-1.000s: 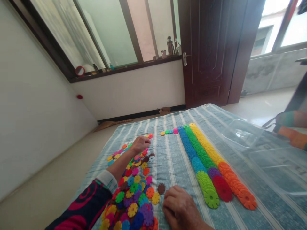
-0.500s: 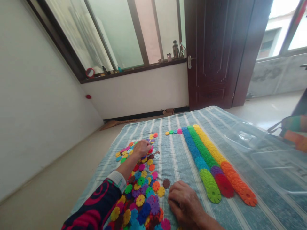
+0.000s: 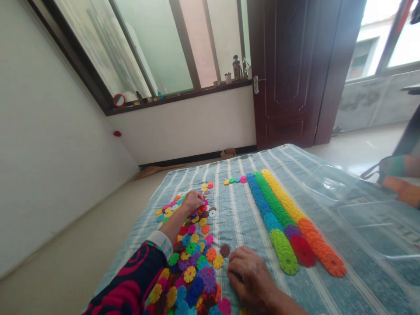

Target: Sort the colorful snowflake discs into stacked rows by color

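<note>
My left hand (image 3: 193, 201) reaches to the far part of a loose pile of plastic snowflake discs (image 3: 189, 274) in many colours. Its fingers are pinched together at a pink snowflake disc (image 3: 205, 202), partly hidden by the fingertips. Curled on the striped cloth, my right hand (image 3: 251, 273) lies just right of the pile; whatever is under its fingers is hidden. A brown disc (image 3: 225, 250) lies beside it. Further right, overlapping discs form long rows: blue to lime (image 3: 257, 194), green to red (image 3: 274, 205) and yellow to orange (image 3: 285, 199).
Several single discs form a short line by a pink disc (image 3: 243, 179) at the far end of the rows. Clear plastic containers (image 3: 370, 218) stand on the right of the striped cloth (image 3: 234, 218). Behind are a dark door (image 3: 288, 87) and a window sill with small items.
The view has shifted slightly, so everything sits a little further left. Both hands stay in nearly the same places, my left fingers still at the pile.
</note>
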`<state>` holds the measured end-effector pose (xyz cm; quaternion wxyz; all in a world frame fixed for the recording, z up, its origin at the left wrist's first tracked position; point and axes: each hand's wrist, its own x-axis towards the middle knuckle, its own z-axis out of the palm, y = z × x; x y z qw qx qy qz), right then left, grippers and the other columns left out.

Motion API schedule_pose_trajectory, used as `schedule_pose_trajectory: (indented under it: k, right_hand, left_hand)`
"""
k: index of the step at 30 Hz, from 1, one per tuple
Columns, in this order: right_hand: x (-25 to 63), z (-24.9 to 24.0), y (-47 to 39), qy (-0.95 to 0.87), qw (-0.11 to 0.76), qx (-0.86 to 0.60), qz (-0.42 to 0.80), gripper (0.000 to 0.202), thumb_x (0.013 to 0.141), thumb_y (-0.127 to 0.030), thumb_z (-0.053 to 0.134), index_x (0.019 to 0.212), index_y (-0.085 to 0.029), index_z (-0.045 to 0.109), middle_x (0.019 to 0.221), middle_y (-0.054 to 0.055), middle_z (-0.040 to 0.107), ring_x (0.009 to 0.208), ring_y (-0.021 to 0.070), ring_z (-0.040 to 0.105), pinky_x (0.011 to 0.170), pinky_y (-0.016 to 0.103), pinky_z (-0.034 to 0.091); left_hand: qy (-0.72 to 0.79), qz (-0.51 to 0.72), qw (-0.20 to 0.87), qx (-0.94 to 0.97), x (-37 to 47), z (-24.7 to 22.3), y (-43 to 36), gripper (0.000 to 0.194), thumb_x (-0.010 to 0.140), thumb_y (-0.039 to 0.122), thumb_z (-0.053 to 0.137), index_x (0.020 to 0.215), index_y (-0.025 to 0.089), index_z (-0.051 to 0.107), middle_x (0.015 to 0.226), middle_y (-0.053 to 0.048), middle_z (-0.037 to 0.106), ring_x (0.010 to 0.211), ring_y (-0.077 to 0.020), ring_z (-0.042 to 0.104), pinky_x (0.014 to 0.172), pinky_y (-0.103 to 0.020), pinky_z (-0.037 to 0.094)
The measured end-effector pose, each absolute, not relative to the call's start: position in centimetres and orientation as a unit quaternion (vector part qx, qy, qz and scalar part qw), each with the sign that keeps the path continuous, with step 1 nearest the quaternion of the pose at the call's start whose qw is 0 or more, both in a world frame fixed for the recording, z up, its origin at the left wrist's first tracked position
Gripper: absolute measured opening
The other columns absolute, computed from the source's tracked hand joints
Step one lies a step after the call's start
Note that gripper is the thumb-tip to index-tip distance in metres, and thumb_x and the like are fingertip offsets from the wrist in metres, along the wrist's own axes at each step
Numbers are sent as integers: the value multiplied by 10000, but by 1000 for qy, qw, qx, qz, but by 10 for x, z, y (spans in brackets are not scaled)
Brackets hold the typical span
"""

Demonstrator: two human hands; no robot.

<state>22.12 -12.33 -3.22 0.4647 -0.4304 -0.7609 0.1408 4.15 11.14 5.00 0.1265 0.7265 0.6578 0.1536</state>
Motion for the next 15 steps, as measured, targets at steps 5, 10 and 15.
schedule_pose_trajectory:
  k: [5, 10, 15]
  right_hand:
    - [219, -37, -120, -763, 465, -433, 120, 186, 754, -62, 583, 630, -188, 526, 732, -1, 634, 759, 155, 574, 697, 277, 386]
    - [218, -41, -117, -768, 466, -431, 90, 167, 741, -80, 600, 637, -193, 535, 730, -2, 633, 737, 153, 570, 663, 276, 384]
    - [217, -44, -114, -765, 482, -419, 82, 152, 707, -83, 596, 638, -196, 522, 724, -9, 626, 714, 146, 556, 636, 275, 378]
  left_hand:
    - [629, 222, 173, 725, 47, 55, 117, 56, 566, 126, 653, 536, 163, 623, 502, 43, 562, 550, -114, 531, 524, -212, 387]
    - [586, 268, 222, 731, 83, 49, 126, 26, 595, 152, 680, 585, 154, 656, 541, 33, 587, 557, -108, 532, 549, -222, 416]
    - [560, 294, 250, 733, 137, 34, 139, 18, 612, 145, 687, 630, 145, 690, 540, 32, 592, 550, -106, 535, 547, -225, 419]
